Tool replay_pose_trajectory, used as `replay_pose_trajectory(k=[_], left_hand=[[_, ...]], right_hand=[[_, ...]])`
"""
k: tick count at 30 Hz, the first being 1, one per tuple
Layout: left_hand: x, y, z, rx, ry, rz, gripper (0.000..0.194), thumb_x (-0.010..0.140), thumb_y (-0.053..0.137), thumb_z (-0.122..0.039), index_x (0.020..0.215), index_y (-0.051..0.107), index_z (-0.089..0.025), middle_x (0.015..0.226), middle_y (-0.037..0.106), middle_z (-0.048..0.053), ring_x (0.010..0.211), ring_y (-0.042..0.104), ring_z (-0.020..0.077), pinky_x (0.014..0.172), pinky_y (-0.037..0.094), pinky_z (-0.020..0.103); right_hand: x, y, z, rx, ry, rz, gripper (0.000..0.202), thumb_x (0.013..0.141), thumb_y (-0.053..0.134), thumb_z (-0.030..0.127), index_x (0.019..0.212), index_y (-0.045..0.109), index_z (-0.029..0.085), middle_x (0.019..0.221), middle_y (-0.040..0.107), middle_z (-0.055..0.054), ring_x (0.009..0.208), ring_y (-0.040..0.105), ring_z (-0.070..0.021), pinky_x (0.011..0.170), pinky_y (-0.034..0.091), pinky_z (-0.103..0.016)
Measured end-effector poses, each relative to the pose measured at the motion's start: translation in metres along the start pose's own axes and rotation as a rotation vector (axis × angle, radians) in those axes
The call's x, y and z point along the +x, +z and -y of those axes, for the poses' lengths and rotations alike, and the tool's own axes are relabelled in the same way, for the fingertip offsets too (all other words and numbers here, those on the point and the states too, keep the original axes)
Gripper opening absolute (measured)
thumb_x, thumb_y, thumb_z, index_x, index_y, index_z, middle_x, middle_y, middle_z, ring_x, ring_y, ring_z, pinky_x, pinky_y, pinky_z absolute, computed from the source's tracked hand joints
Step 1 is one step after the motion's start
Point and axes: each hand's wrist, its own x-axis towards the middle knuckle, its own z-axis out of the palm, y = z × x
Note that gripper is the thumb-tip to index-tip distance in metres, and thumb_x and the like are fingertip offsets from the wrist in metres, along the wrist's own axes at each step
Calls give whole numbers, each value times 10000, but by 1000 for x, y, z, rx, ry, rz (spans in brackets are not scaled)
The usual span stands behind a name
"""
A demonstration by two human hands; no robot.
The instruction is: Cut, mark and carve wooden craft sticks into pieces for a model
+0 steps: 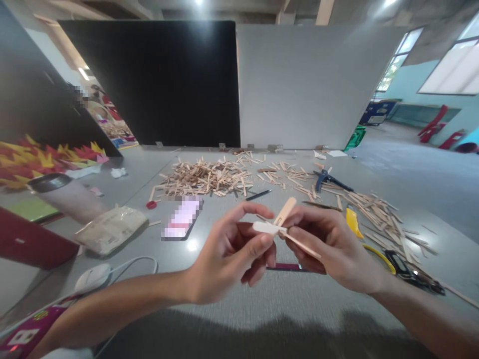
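Note:
Between my hands is a small piece made of wooden craft sticks (286, 211) that cross near the middle, with a small slot in the upper one. My left hand (228, 254) pinches a pale rounded stick end (265, 228) between thumb and fingers. On the other side, my right hand (333, 244) grips the piece close to the crossing, and one stick slants down along its thumb. The right fingertips are partly hidden behind the sticks. Both hands are raised above the grey table (239, 304).
A heap of cut stick pieces (205, 177) lies at the back, with a pen (259, 194) before it. Rightward are blue-handled cutters (325, 178), a yellow-handled tool (353, 223) and loose sticks (377, 212). Leftward are a phone (182, 218), plastic bag (112, 229) and tumbler (69, 197).

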Motion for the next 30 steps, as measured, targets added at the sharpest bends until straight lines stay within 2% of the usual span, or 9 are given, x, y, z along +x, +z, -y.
replay_pose_trajectory(k=[3,7,13,16,19,24,27,30], left_hand=[[2,1,-5,-11,-49,-30,227,1069,683,-374,1070,518,-217,722,669,-44,420,476,39,407,335,134],[5,2,-8,-25,-98,-67,298,1033,734,-413,1074,526,-204,723,677,-46,413,481,35,396,357,135],[6,1,-6,-51,-82,-80,301,1015,760,-405,1033,541,-199,710,676,-46,412,478,32,392,367,130],[7,1,-6,-45,-106,-91,327,998,779,-417,1012,535,-201,700,679,-38,415,491,41,386,361,131],[7,1,-6,-39,-117,-75,320,1007,769,-419,1083,554,-195,714,694,-30,413,515,47,393,386,135],[7,-2,-3,-31,-97,-28,372,1035,737,-390,1309,626,-164,776,707,-8,440,573,53,406,441,139],[8,-4,-1,-29,-75,5,357,1033,738,-383,1306,686,-158,803,695,0,475,614,63,418,479,144],[7,-3,-1,-6,-49,19,290,1036,734,-380,1222,735,-157,807,671,-3,498,634,67,432,500,144]], right_hand=[[3,-4,-3,90,63,17,236,1017,721,407,918,635,210,572,434,114,394,215,-29,348,187,-154],[8,-8,-5,125,81,11,252,1000,734,399,880,633,203,627,507,92,381,240,-19,331,208,-148],[13,-11,-10,109,86,50,218,1006,741,357,897,646,194,622,510,95,395,288,-21,348,253,-141],[14,-10,-12,70,81,44,256,997,757,387,884,639,191,580,480,104,397,292,-27,351,255,-143],[13,-8,-12,22,53,4,295,982,769,434,886,626,194,566,483,101,399,313,-36,356,266,-152],[10,0,-8,-111,-31,-61,303,986,762,429,878,632,177,631,584,52,432,397,-41,391,308,-165],[9,4,-8,-151,-121,-80,290,1031,707,416,886,629,177,622,598,45,456,429,-48,405,323,-157],[9,6,-11,-142,-127,-79,254,1060,661,376,908,631,174,638,612,43,436,448,-41,393,331,-150]])
